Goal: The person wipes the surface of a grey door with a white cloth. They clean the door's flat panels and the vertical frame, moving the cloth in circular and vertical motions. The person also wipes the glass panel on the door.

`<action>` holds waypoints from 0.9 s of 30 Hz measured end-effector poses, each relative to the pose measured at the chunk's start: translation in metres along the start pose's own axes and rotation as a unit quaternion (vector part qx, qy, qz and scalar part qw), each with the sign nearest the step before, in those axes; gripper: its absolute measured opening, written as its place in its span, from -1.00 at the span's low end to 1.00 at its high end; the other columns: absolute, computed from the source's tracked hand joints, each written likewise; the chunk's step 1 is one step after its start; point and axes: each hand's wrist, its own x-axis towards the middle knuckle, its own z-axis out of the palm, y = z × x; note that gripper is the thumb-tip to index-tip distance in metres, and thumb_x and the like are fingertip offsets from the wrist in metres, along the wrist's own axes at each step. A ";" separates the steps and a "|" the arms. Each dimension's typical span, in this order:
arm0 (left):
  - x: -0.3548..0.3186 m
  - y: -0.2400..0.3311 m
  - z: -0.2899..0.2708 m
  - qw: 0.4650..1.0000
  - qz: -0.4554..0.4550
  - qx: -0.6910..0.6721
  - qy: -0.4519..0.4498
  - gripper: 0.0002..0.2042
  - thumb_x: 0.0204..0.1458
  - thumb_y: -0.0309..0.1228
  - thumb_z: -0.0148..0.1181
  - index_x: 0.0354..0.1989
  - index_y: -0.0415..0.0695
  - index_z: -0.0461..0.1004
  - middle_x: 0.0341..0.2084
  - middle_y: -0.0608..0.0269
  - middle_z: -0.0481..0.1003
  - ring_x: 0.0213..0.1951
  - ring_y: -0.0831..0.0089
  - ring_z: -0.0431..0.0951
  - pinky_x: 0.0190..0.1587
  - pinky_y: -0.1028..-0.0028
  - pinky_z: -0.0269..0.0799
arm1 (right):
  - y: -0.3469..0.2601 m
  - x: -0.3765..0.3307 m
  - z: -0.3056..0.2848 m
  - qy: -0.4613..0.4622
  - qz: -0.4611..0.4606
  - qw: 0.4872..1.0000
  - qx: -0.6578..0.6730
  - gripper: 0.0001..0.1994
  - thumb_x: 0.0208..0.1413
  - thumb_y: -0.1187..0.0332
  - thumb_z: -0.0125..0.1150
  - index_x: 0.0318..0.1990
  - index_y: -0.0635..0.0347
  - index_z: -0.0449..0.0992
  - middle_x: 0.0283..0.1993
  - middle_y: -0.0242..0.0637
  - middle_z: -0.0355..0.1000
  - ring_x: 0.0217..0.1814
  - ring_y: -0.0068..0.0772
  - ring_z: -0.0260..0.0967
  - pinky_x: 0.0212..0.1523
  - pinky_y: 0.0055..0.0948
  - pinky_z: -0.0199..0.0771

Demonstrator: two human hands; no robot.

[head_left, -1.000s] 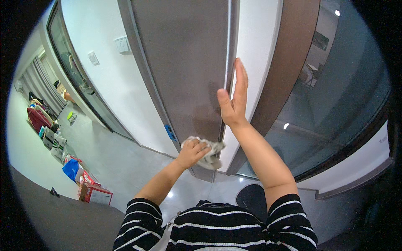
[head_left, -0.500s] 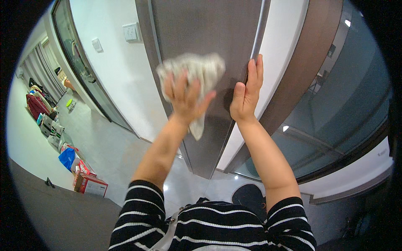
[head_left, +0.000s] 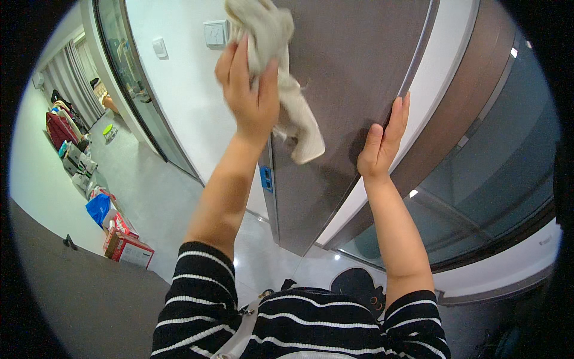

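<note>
A dark grey-brown door (head_left: 353, 78) stands in front of me, its narrow left edge toward the white wall. My left hand (head_left: 248, 99) is raised at that edge, closed on an off-white cloth (head_left: 263, 30). The cloth's upper part bunches at the fingers, and its lower end hangs against the door face. My right hand (head_left: 382, 146) rests on the door's right edge with fingers stretched out and thumb apart, holding nothing. Below my left hand, a blue piece (head_left: 266, 178) shows at the lock spot on the left edge.
Light switches (head_left: 216, 34) sit on the wall close to my left hand. To the left, a glass door (head_left: 128, 72) opens onto a room. Boxes (head_left: 128, 250) and bags line the far-left wall. A large curved glass panel (head_left: 478, 179) stands on the right.
My left hand has moved up with the cloth, toward the door's left edge, uncovering the blue piece. The view has shifted, and my right hand stays on the right edge.
</note>
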 end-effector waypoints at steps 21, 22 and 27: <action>0.050 0.007 -0.001 0.993 -0.098 -0.059 -0.037 -0.66 0.14 -0.29 0.16 -0.04 -0.26 0.36 -0.19 -0.01 0.45 -0.14 0.14 0.46 -0.06 0.25 0.33 | 0.002 -0.001 -0.009 -0.006 0.006 1.000 -0.029 -0.49 0.27 0.34 -0.08 0.35 0.23 0.10 0.44 0.07 -0.11 0.48 0.06 -0.16 0.40 -0.10 -0.15; 0.089 0.002 0.001 0.989 -0.122 -0.077 -0.019 -0.64 0.13 -0.26 0.18 -0.04 -0.27 0.36 -0.20 -0.02 0.47 -0.15 0.14 0.47 -0.07 0.26 0.35 | -0.002 0.001 -0.007 -0.004 -0.001 1.000 -0.024 -0.49 0.27 0.34 -0.09 0.35 0.23 0.09 0.44 0.07 -0.11 0.48 0.06 -0.16 0.40 -0.10 -0.15; 0.141 -0.040 0.023 0.984 -0.125 -0.115 0.045 -0.58 0.09 -0.18 0.22 -0.06 -0.29 0.36 -0.16 -0.04 0.45 -0.11 0.12 0.45 0.00 0.26 0.32 | -0.003 -0.001 -0.005 -0.004 0.003 1.000 -0.022 -0.49 0.26 0.34 -0.07 0.35 0.21 0.10 0.44 0.07 -0.11 0.48 0.06 -0.16 0.40 -0.10 -0.14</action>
